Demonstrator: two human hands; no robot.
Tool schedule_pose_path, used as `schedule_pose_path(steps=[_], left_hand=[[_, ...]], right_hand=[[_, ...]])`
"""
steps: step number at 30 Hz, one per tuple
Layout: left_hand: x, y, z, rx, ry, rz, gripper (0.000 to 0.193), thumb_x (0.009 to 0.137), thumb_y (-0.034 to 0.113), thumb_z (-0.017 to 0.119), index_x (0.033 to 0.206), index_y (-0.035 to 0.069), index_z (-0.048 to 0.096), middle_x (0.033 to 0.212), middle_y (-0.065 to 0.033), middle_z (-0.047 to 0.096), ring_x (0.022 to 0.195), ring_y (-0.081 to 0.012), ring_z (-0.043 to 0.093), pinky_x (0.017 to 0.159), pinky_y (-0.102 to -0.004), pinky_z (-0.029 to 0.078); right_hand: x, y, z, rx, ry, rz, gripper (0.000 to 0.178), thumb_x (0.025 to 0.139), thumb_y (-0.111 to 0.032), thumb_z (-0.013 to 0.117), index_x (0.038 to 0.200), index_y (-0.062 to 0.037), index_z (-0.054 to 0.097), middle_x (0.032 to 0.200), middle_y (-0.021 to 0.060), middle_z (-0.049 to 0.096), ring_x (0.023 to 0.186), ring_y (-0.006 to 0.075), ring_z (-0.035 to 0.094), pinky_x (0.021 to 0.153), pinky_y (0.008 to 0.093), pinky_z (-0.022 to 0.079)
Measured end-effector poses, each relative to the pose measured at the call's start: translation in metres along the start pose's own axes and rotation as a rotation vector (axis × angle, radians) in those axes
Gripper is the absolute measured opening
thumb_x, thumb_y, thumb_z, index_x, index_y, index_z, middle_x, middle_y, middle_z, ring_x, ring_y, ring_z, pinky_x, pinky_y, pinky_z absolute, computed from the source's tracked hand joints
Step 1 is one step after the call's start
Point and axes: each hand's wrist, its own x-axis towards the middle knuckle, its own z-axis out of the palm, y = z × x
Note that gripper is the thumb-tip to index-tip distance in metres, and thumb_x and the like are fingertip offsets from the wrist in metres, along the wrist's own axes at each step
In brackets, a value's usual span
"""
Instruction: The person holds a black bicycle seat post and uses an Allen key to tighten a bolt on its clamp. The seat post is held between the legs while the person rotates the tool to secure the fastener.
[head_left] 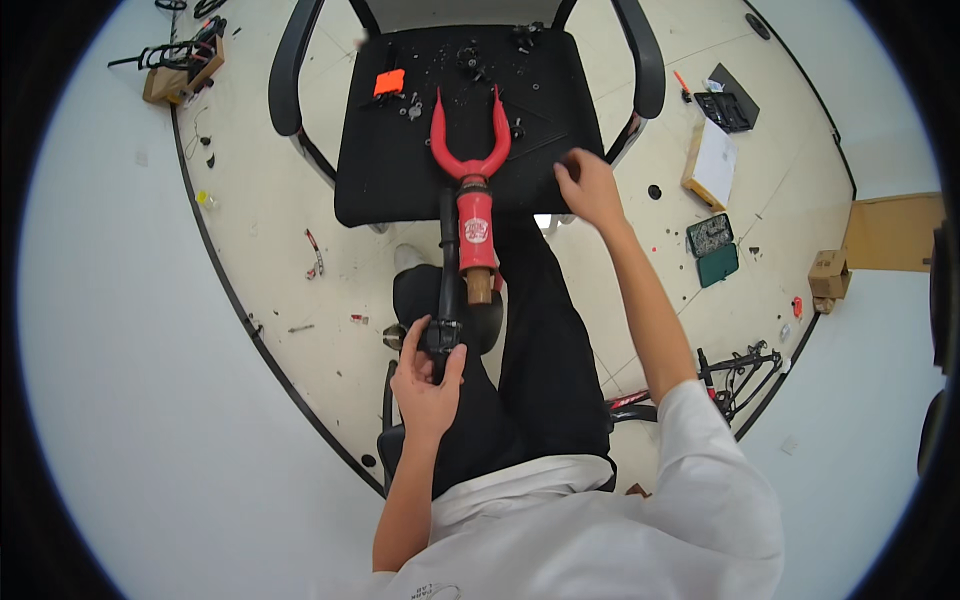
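Note:
My left hand (428,395) is wrapped round the clamp end of a black tube with a clamp (449,270), thumb on one side and fingers on the other. The tube points away from me over my lap. Right beside it lies a red bicycle fork (476,225), its two prongs resting on the black chair seat (390,180) and its head tube with a brown end jutting over the front edge. My right hand (592,188) is over the seat's right front corner, fingers curled toward the thumb. Whatever may be between those fingertips is hidden.
Small metal parts, including a black part (470,60), and an orange piece (389,82) lie on the seat between the armrests (640,60). On the right floor are an open green case (715,250), a white-topped box (710,165) and a bicycle frame (745,380). Cardboard boxes (828,273) stand by the wall.

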Motion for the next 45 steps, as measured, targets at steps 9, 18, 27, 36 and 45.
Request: schedule_pose_path(steps=[9,18,27,36,45], left_hand=[[-0.003,-0.002,0.000,-0.024,0.018,-0.033,0.054,0.086,0.005,0.071,0.134,0.001,0.048,0.086,-0.0064,0.065,0.067,-0.0069,0.059,0.058,-0.0215,0.048],[-0.011,-0.014,-0.019,-0.332,-0.029,-0.017,0.049,0.089,0.006,0.067,0.133,-0.002,0.047,0.084,-0.0098,0.066,0.056,-0.0108,0.057,0.050,-0.0245,0.045],[-0.067,0.008,-0.050,-0.741,-0.178,0.224,0.046,0.091,0.013,0.052,0.133,-0.003,0.043,0.087,-0.0208,0.065,0.049,-0.0165,0.054,0.046,-0.0259,0.042],[-0.153,0.002,-0.018,-0.623,-0.328,0.315,0.023,0.096,0.018,0.056,0.112,0.002,0.054,0.081,-0.0135,0.062,0.045,-0.0117,0.046,0.043,-0.0252,0.036],[-0.198,0.000,-0.004,-0.451,-0.346,0.553,0.039,0.093,0.009,0.061,0.129,-0.001,0.051,0.083,-0.0086,0.066,0.049,-0.0062,0.051,0.041,-0.0192,0.036]], right_hand=[[0.116,0.041,0.061,-0.306,-0.086,-0.114,0.018,0.079,-0.015,0.070,0.083,0.0020,0.068,0.092,0.0216,0.065,0.090,0.0397,0.063,0.080,0.0459,0.051],[0.056,-0.009,-0.001,0.216,0.197,-0.040,0.017,0.083,-0.013,0.068,0.087,0.0023,0.065,0.071,0.0175,0.065,0.066,0.0283,0.066,0.061,0.0366,0.050],[-0.277,-0.097,-0.060,0.843,-0.032,0.369,0.010,0.090,-0.004,0.065,0.091,0.0051,0.061,0.078,0.0088,0.066,0.072,0.0163,0.068,0.067,0.0288,0.055],[-0.307,-0.181,-0.134,0.913,0.171,0.050,0.015,0.089,-0.007,0.068,0.088,0.0034,0.058,0.074,0.0068,0.066,0.069,0.0127,0.066,0.064,0.0251,0.052],[-0.353,-0.221,-0.137,0.980,0.028,-0.089,0.012,0.088,-0.006,0.068,0.094,-0.0005,0.061,0.082,0.0045,0.068,0.077,0.0111,0.067,0.073,0.0255,0.053]])
